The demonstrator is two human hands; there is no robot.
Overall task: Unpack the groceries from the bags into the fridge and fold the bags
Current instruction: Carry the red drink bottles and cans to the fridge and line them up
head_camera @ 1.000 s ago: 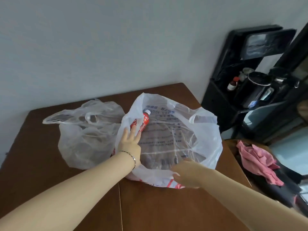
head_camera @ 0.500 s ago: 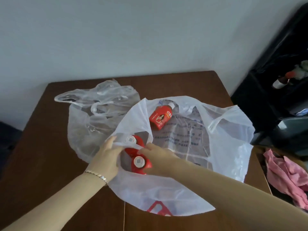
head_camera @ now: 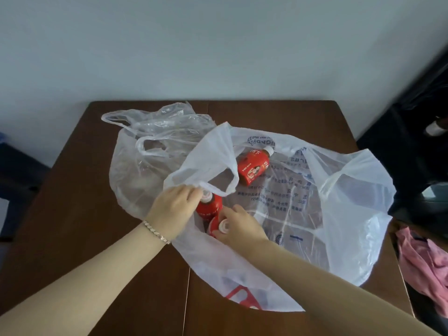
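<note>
pinching bag, right hand on bottle

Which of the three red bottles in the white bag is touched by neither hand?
The red plastic bottle lying on its side farther inside the white plastic bag, alone. The other two sit together between the left hand and right hand.

White printed bag open; red bottle flat inside, two red bottles near its mouth; clear bag touching it
</note>
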